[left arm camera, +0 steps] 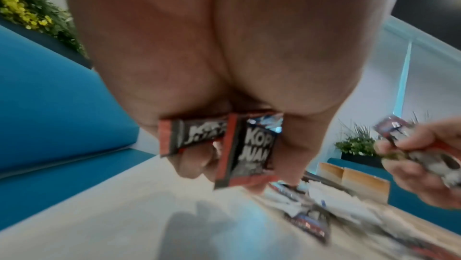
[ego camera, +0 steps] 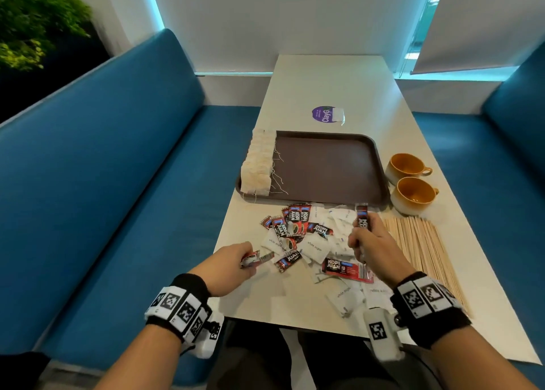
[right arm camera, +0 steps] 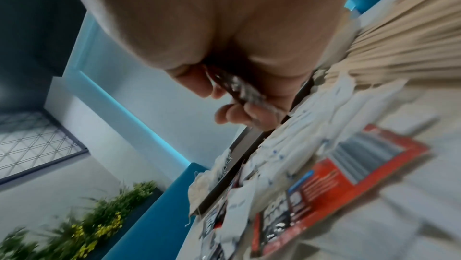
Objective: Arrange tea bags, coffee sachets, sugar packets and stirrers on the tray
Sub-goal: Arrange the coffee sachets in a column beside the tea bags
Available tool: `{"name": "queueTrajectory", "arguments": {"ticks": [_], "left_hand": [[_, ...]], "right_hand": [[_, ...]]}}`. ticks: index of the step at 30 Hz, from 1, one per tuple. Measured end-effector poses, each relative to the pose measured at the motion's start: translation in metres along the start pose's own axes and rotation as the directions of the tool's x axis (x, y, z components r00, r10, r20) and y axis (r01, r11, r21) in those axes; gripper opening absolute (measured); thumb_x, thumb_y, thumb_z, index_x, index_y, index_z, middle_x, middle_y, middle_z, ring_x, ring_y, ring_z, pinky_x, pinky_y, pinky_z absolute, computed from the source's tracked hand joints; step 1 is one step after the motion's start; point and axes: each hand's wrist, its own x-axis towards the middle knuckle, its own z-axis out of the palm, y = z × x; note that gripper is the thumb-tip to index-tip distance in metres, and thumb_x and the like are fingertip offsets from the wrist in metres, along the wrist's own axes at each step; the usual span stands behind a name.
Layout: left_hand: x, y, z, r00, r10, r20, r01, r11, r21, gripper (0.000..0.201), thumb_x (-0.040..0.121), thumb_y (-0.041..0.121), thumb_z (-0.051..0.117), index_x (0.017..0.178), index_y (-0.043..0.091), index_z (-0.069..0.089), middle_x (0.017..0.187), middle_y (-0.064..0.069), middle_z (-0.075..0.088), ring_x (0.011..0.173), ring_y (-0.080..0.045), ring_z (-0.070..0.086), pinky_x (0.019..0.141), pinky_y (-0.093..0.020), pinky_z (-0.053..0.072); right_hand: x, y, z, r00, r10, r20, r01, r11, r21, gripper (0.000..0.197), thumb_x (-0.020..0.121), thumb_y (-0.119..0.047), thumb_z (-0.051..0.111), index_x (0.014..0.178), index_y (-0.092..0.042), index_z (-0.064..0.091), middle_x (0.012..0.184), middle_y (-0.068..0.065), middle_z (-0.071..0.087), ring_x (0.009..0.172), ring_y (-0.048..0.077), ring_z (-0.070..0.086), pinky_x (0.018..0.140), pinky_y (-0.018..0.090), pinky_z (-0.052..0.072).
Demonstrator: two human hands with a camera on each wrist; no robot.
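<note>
My left hand point(ego camera: 233, 260) pinches two coffee sachets point(left arm camera: 234, 146) above the table's point(ego camera: 333, 83) near left; my right hand point(ego camera: 373, 246) grips a bunch of sachets point(ego camera: 362, 217) upright over the mixed pile point(ego camera: 306, 242). Tea bags point(ego camera: 259, 162) line the tray's point(ego camera: 330, 165) left edge. Stirrers point(ego camera: 424, 248) lie right of the pile, near two cups point(ego camera: 413, 183).

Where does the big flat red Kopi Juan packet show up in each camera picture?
Head: big red Kopi Juan packet on the table, just left of the right hand.
Left wrist: too blurred to pick out.
Right wrist: lower right.
Shared landmark: wooden stirrers.
</note>
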Motion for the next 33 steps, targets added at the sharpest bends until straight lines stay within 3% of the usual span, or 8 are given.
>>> {"name": "queueTrajectory", "arguments": {"ticks": [3,6,11,15,20,25,28,33], "left_hand": [[0.006,0.010,-0.008,1.000,0.014,0.014,-0.012,0.987,-0.162,0.019,0.096,0.019,0.058,0.089,0.019,0.041,0.078,0.002,0.051,0.067,-0.015,0.041,0.065,-0.035,0.038],[0.023,0.023,-0.012,1.000,0.001,-0.028,-0.009,0.958,-0.286,0.022,0.093,0.006,0.051,0.104,0.024,0.043,0.085,-0.005,0.064,0.073,-0.017,0.055,0.077,-0.043,0.049],[0.063,0.050,-0.007,0.984,-0.124,-0.125,0.096,0.973,-0.210,0.054,0.091,-0.006,0.040,0.140,0.015,0.044,0.112,-0.007,0.059,0.090,-0.020,0.054,0.078,-0.030,0.044],[0.083,0.065,0.001,0.935,-0.276,-0.222,0.262,0.961,-0.091,0.043,0.090,0.023,0.056,0.129,0.009,0.045,0.125,-0.013,0.056,0.106,-0.030,0.058,0.089,-0.041,0.051],[0.095,0.066,0.016,0.917,-0.341,-0.205,0.362,0.929,0.075,0.057,0.092,0.065,0.054,0.108,0.011,0.059,0.108,-0.010,0.068,0.096,-0.029,0.065,0.080,-0.037,0.055],[0.099,0.060,0.022,0.909,-0.371,-0.190,0.383,0.923,0.030,0.053,0.090,0.060,0.064,0.108,0.010,0.057,0.104,-0.009,0.066,0.096,-0.028,0.065,0.076,-0.035,0.053],[0.097,0.056,0.019,0.914,-0.373,-0.160,0.369,0.928,-0.053,0.043,0.092,0.053,0.066,0.100,0.011,0.060,0.095,-0.007,0.066,0.088,-0.025,0.064,0.070,-0.032,0.048],[0.090,0.046,0.011,0.949,-0.296,-0.108,0.235,0.893,-0.384,0.017,0.097,0.029,0.061,0.095,0.013,0.066,0.086,-0.005,0.073,0.079,-0.022,0.069,0.066,-0.031,0.050]], "right_hand": [[-0.006,0.006,-0.016,0.999,0.024,-0.049,-0.023,1.000,0.016,0.024,0.099,-0.005,0.041,0.112,-0.019,0.055,0.073,0.008,0.057,0.069,0.023,0.050,0.064,0.037,0.042],[-0.007,0.009,-0.021,0.996,0.069,-0.053,-0.071,0.997,-0.028,0.029,0.094,0.005,0.041,0.106,-0.011,0.061,0.076,0.009,0.060,0.071,0.025,0.054,0.069,0.040,0.046],[-0.009,0.012,-0.020,0.999,0.042,-0.028,-0.048,0.962,-0.270,0.029,0.087,0.012,0.042,0.089,-0.009,0.062,0.088,0.010,0.064,0.080,0.023,0.057,0.067,0.033,0.046],[-0.007,0.018,-0.014,0.998,0.007,0.069,0.034,0.820,-0.571,0.009,0.086,-0.017,0.065,0.091,-0.022,0.072,0.097,-0.003,0.062,0.090,0.017,0.059,0.078,0.032,0.052],[-0.004,0.025,-0.008,0.992,-0.031,0.125,0.118,0.607,-0.786,0.036,0.084,-0.042,0.072,0.118,-0.031,0.066,0.112,-0.013,0.054,0.096,0.014,0.060,0.082,0.033,0.053],[-0.001,0.025,-0.003,0.987,-0.073,0.144,0.161,0.526,-0.835,0.031,0.088,-0.041,0.069,0.117,-0.032,0.064,0.108,-0.012,0.057,0.094,0.016,0.061,0.080,0.034,0.053],[0.000,0.023,-0.006,0.986,-0.067,0.155,0.166,0.552,-0.817,0.019,0.086,-0.038,0.070,0.104,-0.033,0.066,0.096,-0.011,0.059,0.087,0.014,0.060,0.076,0.034,0.054],[-0.001,0.017,-0.028,0.999,-0.044,0.024,0.050,0.832,-0.552,0.012,0.086,-0.023,0.073,0.079,-0.024,0.063,0.079,-0.004,0.067,0.073,0.015,0.063,0.065,0.033,0.055]]}}
